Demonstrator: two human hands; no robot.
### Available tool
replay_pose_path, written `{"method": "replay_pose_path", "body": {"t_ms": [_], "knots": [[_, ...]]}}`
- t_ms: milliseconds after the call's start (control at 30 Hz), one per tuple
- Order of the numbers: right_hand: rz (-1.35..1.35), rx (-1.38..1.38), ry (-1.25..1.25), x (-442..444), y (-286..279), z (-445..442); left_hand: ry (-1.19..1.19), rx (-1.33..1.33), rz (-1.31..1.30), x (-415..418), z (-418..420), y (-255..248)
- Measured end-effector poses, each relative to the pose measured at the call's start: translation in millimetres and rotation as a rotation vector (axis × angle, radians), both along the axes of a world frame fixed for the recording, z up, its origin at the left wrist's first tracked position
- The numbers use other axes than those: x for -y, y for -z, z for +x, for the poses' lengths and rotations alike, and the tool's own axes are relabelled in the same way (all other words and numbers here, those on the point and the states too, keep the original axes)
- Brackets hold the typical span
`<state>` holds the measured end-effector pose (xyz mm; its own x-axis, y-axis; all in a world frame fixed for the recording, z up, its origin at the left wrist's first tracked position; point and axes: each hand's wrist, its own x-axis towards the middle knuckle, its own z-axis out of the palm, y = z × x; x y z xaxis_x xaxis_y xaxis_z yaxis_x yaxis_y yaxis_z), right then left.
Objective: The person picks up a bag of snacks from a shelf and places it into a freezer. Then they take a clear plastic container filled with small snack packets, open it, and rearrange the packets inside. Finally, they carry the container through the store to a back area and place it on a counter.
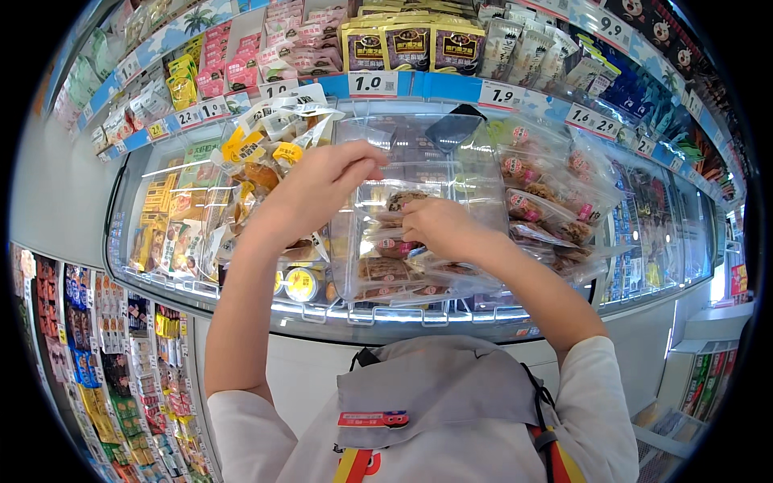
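A clear plastic bin (344, 265) stands in front of me on the glass-topped display case, with several clear bags of brown food (383, 270) in its near part. My right hand (444, 228) is inside the bin with bent fingers at a small clear bag of dark food (407, 198); whether it grips the bag is not plain. My left hand (329, 181) hovers over the bin's left side, fingers curled and a little apart, holding nothing visible. More clear bags with pink labels (525, 205) are heaped to the right of the bin.
Yellow-and-white packs (256, 142) are piled left of the bin. Behind runs a shelf edge with price tags (372, 84), bearing yellow sachets (407, 48). A wire rail (398, 315) lines the case's near edge. Round tubs (301, 284) sit below left. Snack racks (109, 362) stand at lower left.
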<state>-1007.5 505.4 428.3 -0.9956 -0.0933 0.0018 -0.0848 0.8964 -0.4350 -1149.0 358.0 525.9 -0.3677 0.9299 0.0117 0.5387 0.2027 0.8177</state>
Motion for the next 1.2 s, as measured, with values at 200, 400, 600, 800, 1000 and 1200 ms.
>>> {"method": "replay_pose_path", "body": {"t_ms": [200, 400, 600, 800, 1000, 1200], "knots": [[-0.199, 0.307, 0.035, -3, -7, 2, 0.492, -0.137, -0.657, -80, -2, 89], [0.362, 0.081, 0.187, 10, -27, 30, 0.419, -0.021, -0.837, -78, 11, 84], [0.483, 0.189, 0.145, -4, -41, 51, 0.394, -0.154, -0.829, -77, 3, 117], [0.089, 0.59, -0.057, -17, -75, 52, 0.538, -0.098, -0.537, -84, 11, 113], [0.159, 0.221, 0.253, -35, -70, -26, 0.508, -0.099, -0.503, -59, 30, 147], [0.054, 0.574, 0.494, -65, 88, -82, 0.539, -0.157, -0.507, -54, 39, 123]]}}
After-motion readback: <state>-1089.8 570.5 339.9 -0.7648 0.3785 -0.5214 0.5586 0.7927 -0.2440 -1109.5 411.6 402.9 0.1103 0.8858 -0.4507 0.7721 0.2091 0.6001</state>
